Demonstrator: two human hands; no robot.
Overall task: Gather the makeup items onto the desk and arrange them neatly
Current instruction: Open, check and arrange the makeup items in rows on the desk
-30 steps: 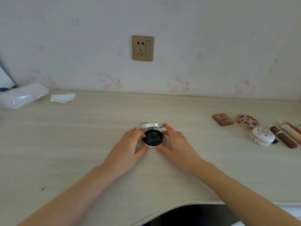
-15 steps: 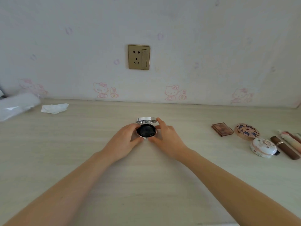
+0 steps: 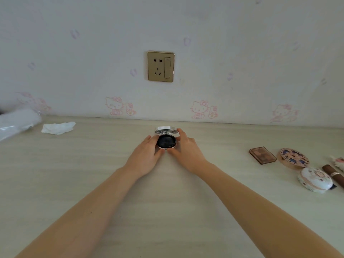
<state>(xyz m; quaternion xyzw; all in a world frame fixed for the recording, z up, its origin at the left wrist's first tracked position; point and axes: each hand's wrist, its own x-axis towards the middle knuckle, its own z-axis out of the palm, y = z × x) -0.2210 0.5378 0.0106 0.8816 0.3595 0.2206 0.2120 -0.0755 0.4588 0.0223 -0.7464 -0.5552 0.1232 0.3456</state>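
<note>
two bare hands hold an open round compact [image 3: 166, 140] on a pale wooden desk [image 3: 93, 183], near the wall; the left hand [image 3: 144, 157] curls round its left side, the right hand [image 3: 186, 148] pinches the right side and raised lid; more makeup sits far right: a brown palette [image 3: 262, 155], a patterned round compact [image 3: 293, 159], a white floral case [image 3: 315, 179].

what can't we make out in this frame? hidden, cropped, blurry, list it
Head view only:
- Open compact: base sides are covered by the left hand and right hand; the black inside shows no detail.
- Compact lid: seen nearly edge-on, its inner face is unreadable.
- Brown tube and the pale tube beside it: cropped by the right edge.
- White plastic bundle: blurred, cropped at the left edge.
- Desk: near edge out of frame.
</note>
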